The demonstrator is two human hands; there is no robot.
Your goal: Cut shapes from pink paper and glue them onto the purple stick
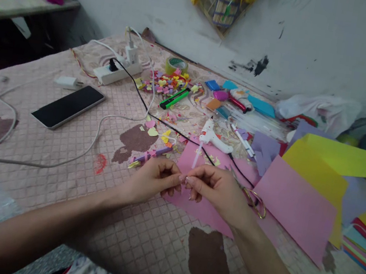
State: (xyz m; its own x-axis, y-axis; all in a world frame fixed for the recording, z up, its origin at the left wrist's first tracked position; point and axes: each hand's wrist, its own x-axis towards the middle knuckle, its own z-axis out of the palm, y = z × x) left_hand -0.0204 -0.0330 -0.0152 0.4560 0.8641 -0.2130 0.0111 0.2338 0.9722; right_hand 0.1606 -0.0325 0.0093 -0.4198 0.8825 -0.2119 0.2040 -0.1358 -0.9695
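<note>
My left hand (159, 177) and my right hand (212, 185) meet at the fingertips above a pink paper sheet (212, 218). Both are pinched closed, and whatever lies between the fingertips is too small to make out. Just beyond them rests a white glue gun (215, 138), a clear glue stick (197, 154) pointing from it toward my fingers. Gold-handled scissors (258, 202) lie partly hidden behind my right hand. Near my left hand is a purple paper stick (158, 152) with small pink and yellow cutouts on it.
A phone (68, 106) lies at left, below a power strip (116, 73) with cords running across the table. Paper flowers (167, 82), a green cutter (175, 98) and tape (176, 66) sit at the back. Coloured sheets (297, 206) and a plastic bag (319, 112) are on the right.
</note>
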